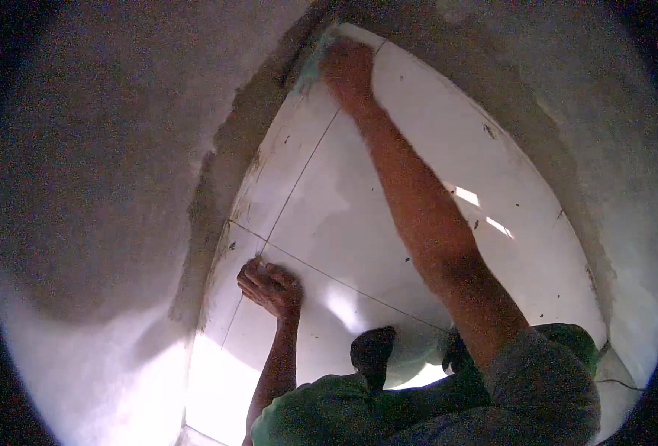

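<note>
At the far corner of the white tiled floor, my right hand is closed and pressed low against the tiles. A pale green, blurred, cloth-like thing shows beside its fingers, along the wall's foot; its exact kind is unclear. Nearer and to the left, my left hand rests on the tiles with its fingers curled in, just below where the dark tile joints cross. Whatever its fingers may hold is hidden.
Grey plastered walls rise on the left and right, with a darker damp-looking band along their foot. Dark specks are scattered on the tiles. My dark shoe stands at the near side. Bright light falls at lower left.
</note>
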{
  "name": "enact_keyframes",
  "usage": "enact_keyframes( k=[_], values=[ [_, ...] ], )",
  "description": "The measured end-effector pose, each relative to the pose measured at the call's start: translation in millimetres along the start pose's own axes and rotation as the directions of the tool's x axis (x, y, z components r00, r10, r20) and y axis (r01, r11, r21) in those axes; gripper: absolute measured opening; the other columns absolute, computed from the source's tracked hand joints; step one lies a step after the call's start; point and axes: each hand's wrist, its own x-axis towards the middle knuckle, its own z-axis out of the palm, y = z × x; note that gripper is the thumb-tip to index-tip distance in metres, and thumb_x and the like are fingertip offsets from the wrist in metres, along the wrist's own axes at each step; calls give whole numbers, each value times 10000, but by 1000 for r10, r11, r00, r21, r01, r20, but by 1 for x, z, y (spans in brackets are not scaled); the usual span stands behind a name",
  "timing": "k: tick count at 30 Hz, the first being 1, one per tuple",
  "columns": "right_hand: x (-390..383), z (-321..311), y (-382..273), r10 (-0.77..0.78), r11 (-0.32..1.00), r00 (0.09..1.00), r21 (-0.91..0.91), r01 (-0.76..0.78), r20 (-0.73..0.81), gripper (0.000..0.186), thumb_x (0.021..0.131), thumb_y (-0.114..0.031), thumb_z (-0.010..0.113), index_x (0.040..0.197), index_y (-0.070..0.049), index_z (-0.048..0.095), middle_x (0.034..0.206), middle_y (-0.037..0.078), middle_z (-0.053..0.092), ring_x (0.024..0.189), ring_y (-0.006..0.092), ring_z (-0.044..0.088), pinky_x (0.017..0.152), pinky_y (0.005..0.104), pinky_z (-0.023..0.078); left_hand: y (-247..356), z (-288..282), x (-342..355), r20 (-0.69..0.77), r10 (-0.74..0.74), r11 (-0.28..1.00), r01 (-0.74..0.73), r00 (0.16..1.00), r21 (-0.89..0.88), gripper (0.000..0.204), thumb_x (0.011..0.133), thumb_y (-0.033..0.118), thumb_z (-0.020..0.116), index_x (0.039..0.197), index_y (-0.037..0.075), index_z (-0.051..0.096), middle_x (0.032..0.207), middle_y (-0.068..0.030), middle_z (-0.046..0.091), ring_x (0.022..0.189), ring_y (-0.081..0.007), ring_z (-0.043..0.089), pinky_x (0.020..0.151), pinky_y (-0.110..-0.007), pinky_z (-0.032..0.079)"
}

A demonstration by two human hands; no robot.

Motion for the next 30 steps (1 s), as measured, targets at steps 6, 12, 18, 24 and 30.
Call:
enact_keyframes(
  k=[6, 12, 18, 24, 30],
  values=[
    [-62, -66, -64, 283, 632, 959, 748, -202, 20, 78, 856, -47, 570, 859, -13, 640, 733, 154, 659, 660, 321, 615, 676, 481, 497, -3, -1, -3, 11, 7, 1000, -7, 1000, 15, 381, 1044, 349, 468, 1234, 42, 590, 1198, -198, 552, 1127, -401, 517, 952, -554, 392],
    [-9, 22, 44, 295, 763, 942, 634, -130, -162, 123, 867, -95, 651, 962, -36, 702, 902, 126, 700, 802, 271, 655, 763, 459, 524, -5, -1, -6, -7, -20, 997, 20, 1000, -73, 329, 1020, 288, 524, 1238, 53, 598, 1193, -193, 565, 1155, -393, 514, 991, -552, 381],
    [28, 16, 55, -211, 967, 965, -179, 183, -156, 291, 852, -154, 739, 1128, -69, 770, 1169, 118, 758, 1049, 319, 731, 942, 496, 556, 1, -3, 0, 15, 73, 980, -74, 997, 186, 350, 988, 273, 541, 1254, 50, 590, 1210, -196, 568, 1166, -407, 514, 995, -547, 382],
    [-13, -40, -17, -112, 980, 990, 174, 96, 85, 267, 855, -129, 716, 1105, -49, 764, 1065, 136, 767, 913, 315, 731, 852, 465, 569, 7, -11, -1, -9, 8, 996, -8, 1000, 91, 345, 979, 270, 549, 1248, 56, 585, 1225, -195, 561, 1154, -402, 519, 995, -549, 383],
    [-110, -50, -140, 124, 775, 982, 604, -186, 143, 151, 894, -65, 582, 950, 17, 696, 723, 138, 661, 713, 181, 649, 642, 417, 529, -7, -2, -10, -51, 145, 986, -140, 988, 94, 341, 983, 270, 545, 1235, 45, 593, 1200, -201, 577, 1146, -415, 523, 995, -557, 391]
  ],
)
